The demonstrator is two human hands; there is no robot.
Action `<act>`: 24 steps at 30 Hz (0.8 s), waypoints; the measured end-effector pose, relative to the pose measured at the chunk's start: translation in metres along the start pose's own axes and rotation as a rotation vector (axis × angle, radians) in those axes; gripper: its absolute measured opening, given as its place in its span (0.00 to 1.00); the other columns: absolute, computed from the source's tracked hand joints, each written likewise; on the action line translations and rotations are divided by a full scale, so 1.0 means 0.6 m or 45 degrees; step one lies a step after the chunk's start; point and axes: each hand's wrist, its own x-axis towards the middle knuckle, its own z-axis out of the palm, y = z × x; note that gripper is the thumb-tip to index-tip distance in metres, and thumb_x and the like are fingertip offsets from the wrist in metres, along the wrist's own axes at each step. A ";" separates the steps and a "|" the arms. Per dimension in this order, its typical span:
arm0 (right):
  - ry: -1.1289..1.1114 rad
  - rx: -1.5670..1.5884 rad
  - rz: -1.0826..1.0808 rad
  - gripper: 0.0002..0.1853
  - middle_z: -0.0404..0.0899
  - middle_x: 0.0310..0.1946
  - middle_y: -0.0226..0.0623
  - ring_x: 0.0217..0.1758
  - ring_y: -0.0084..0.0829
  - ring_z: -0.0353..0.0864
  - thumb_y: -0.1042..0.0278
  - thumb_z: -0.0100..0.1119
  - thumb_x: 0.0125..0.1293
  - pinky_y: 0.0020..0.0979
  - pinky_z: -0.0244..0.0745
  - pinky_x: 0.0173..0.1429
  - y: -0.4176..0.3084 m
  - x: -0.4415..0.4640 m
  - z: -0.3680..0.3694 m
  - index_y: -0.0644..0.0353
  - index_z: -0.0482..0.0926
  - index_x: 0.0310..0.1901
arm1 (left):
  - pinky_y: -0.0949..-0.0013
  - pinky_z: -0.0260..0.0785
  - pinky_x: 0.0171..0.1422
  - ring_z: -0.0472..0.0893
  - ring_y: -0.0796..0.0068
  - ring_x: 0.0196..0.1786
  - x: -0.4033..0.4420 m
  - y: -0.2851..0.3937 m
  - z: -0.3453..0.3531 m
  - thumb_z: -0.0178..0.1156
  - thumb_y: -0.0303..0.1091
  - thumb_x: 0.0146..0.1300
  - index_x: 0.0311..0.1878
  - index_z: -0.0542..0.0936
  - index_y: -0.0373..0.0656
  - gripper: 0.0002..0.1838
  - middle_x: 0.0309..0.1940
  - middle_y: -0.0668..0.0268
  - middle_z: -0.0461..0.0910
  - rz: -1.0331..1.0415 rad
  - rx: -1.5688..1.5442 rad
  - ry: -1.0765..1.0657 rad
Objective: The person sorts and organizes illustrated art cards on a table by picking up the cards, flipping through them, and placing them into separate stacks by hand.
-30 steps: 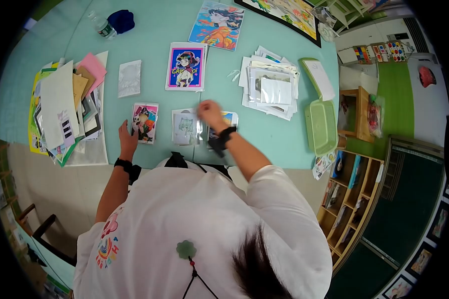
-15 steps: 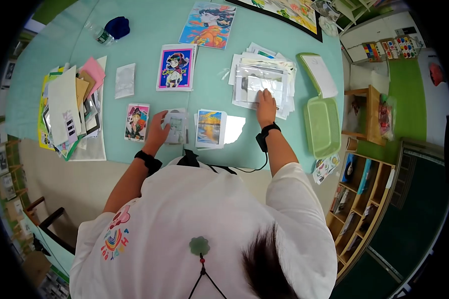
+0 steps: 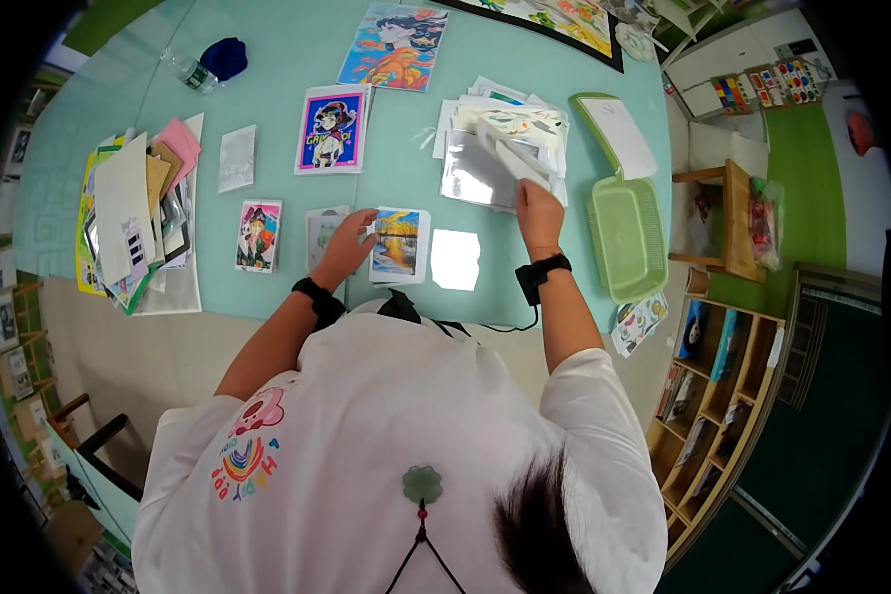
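Right hand (image 3: 540,213) pinches sheet (image 3: 517,160), pile (image 3: 535,123) just beyond. Sheet seems light, bendy, maybe slippery; I would hold edge. Left hand (image 3: 345,246) beside card (image 3: 399,244): grip I cannot tell.

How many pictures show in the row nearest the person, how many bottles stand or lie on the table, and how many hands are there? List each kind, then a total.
Pictures: 3 (pink picture, pale sketch, landscape)
Bottles: 1 (bottle)
Hands: 2 (left hand, right hand)
Total: 6
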 end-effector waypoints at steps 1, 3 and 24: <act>0.161 0.073 0.016 0.05 0.82 0.28 0.39 0.26 0.36 0.80 0.71 0.60 0.59 0.33 0.74 0.32 -0.006 0.006 -0.013 0.60 0.81 0.36 | 0.64 0.65 0.63 0.73 0.62 0.58 0.001 0.006 0.000 0.57 0.25 0.59 0.59 0.68 0.38 0.23 0.56 0.55 0.72 -0.002 -0.023 -0.008; 0.305 0.446 0.204 0.06 0.82 0.26 0.35 0.25 0.29 0.78 0.70 0.61 0.60 0.28 0.72 0.31 -0.027 0.021 -0.038 0.62 0.81 0.37 | 0.64 0.65 0.64 0.72 0.62 0.59 0.005 0.026 -0.001 0.57 0.27 0.61 0.60 0.67 0.37 0.24 0.57 0.54 0.71 0.002 -0.098 -0.008; -0.977 1.573 0.160 0.32 0.50 0.71 0.46 0.73 0.39 0.50 0.56 0.58 0.64 0.39 0.51 0.71 -0.294 -0.050 -0.020 0.56 0.62 0.67 | 0.66 0.63 0.64 0.68 0.72 0.62 -0.022 0.152 -0.057 0.38 0.54 0.71 0.68 0.59 0.42 0.30 0.63 0.64 0.64 -0.419 -1.138 -0.260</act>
